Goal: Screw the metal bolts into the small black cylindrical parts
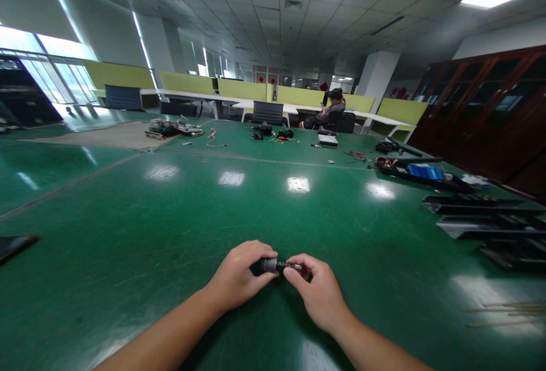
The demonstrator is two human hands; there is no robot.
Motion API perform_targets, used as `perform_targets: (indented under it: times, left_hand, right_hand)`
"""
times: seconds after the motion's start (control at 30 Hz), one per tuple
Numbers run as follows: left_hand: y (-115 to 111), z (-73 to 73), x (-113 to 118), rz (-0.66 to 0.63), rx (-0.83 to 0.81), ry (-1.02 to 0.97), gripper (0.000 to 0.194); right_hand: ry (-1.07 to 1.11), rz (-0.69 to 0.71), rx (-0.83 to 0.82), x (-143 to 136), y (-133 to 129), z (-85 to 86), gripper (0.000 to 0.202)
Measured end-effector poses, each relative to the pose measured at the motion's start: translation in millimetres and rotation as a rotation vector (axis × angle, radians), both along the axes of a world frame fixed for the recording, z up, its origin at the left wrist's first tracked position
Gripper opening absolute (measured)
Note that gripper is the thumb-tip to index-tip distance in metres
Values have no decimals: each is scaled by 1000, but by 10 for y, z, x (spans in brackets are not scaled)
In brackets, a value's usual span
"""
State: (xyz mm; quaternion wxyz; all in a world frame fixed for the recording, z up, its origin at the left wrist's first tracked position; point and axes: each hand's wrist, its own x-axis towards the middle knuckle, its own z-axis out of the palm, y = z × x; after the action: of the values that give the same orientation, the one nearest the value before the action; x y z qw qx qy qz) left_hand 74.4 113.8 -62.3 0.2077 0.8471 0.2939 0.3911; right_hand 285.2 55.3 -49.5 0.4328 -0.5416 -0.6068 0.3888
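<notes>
Low in the middle of the view, my left hand [243,274] is wrapped round a dark cylindrical part [269,265] with a grey metal band. From its right end sticks a thin ridged metal shaft [290,266], lying roughly level. The fingertips and thumb of my right hand [318,288] pinch the shaft's outer end. Both hands are just above the green tabletop [191,217]. My left fingers hide part of the cylinder, and the right fingertips cover the shaft's tip.
Black metal trays [490,227] with parts line the right side, above thin rods [507,313]. A dark flat object [15,246] lies at the left edge. Tools and electronics [170,127] sit along the far side. A person [335,110] sits beyond the table.
</notes>
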Motion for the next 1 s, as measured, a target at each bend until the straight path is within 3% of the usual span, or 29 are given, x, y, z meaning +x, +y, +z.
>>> perform_targets:
  times: [1.0]
  left_hand:
    - [14, 67, -7, 27, 68, -68, 26]
  right_hand:
    - [147, -47, -16, 12, 39, -95, 27]
